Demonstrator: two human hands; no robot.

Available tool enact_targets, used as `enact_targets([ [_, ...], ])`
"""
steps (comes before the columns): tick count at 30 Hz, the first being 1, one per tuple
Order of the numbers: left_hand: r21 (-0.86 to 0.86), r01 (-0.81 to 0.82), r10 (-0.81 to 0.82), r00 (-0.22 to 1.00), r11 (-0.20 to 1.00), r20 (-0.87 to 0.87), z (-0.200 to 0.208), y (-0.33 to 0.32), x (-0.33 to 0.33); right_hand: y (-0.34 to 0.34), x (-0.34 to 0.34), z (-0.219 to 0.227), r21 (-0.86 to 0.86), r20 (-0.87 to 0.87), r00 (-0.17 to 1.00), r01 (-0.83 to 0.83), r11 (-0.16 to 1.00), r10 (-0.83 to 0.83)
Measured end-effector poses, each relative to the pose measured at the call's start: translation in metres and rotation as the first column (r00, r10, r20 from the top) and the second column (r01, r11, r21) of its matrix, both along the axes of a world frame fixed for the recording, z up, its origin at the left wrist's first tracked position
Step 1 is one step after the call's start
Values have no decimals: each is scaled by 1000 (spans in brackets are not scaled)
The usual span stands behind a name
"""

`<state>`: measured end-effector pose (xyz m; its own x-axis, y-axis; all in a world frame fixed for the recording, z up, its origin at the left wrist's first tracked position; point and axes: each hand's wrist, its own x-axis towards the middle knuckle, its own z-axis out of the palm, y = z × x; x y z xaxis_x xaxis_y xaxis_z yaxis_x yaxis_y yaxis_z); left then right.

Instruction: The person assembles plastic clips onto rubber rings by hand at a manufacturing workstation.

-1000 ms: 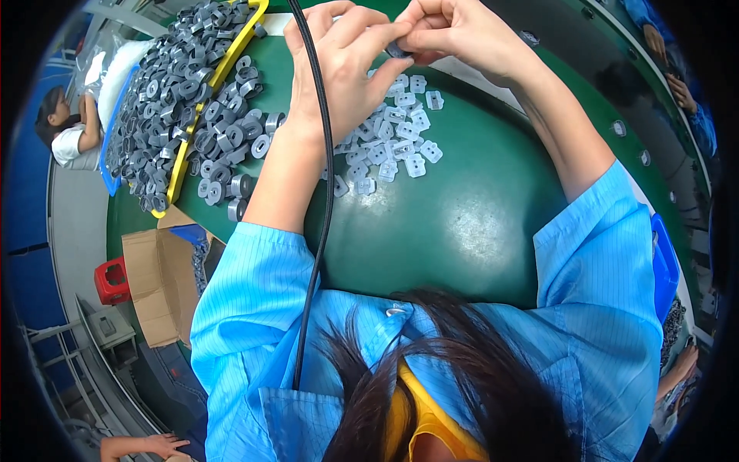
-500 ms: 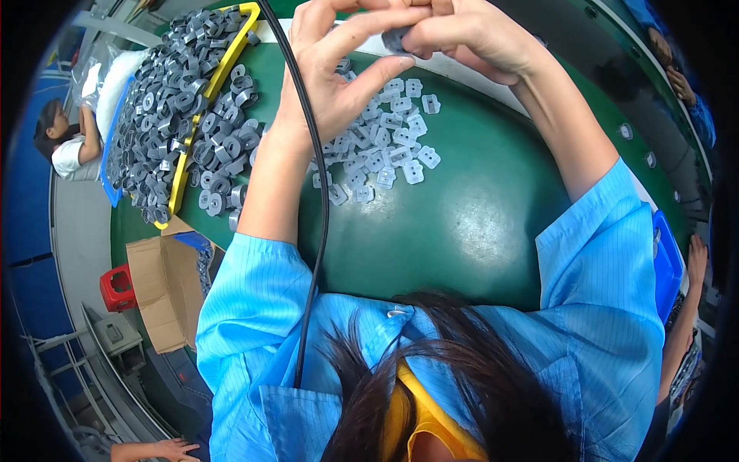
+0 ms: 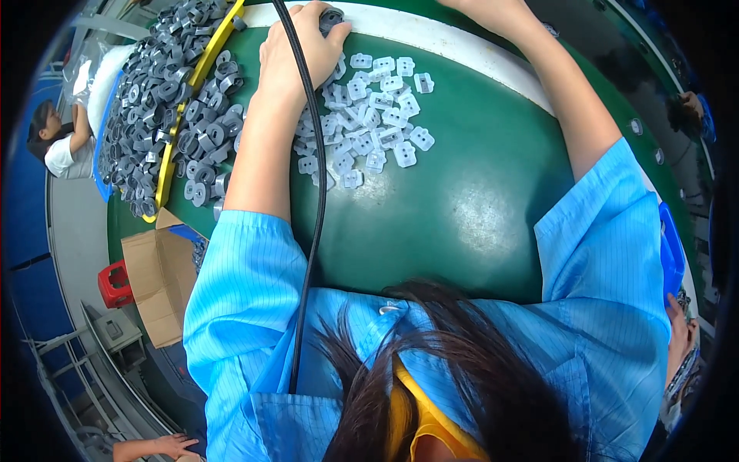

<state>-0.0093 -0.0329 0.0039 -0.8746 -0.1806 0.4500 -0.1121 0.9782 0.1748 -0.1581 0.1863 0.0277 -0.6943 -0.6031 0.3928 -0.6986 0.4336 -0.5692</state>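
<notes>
At the far left of the green worktop [image 3: 408, 231], my left hand [image 3: 302, 50] is closed on a grey plastic part [image 3: 331, 21]. The part looks rounded, like those in the heap, with a darker inside. My right hand [image 3: 489, 9] reaches to the top rim of the picture, well right of the left one. Its fingers are cut off by the rim, so what they do is hidden. Between my forearms, nearer the left one, lie several translucent plastic pieces [image 3: 372, 118] with small holes, loosely spread. A black cable [image 3: 320, 177] hangs in front of my left forearm.
Grey rounded parts [image 3: 158, 96] are heaped at left behind a yellow edge [image 3: 175, 142], with more spilled on the near side. A cardboard box [image 3: 158, 281] and red stool [image 3: 115, 283] stand lower left. A white strip [image 3: 431, 31] borders the worktop's far side. Other people sit around.
My hands were together over the far side of the worktop. They have separated: the left moved slightly left with the grey part, the right went up to the picture's rim.
</notes>
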Motion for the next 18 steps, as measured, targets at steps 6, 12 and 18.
enact_targets([
  [6, 71, 123, -97, 950, 990, -296, 11, 2, 16, 12, 57, 35, 318, 397, 797, -584, 747, 455],
  [12, 898, 55, 85, 991, 437, -102, 48, 41, 25, 11, 75, 39, 449, 268, 881, -473, 758, 391],
  [18, 934, 179, -31, 983, 310, -179, 39, 48, 23, 15, 72, 31, 264, 238, 827, -560, 785, 510],
])
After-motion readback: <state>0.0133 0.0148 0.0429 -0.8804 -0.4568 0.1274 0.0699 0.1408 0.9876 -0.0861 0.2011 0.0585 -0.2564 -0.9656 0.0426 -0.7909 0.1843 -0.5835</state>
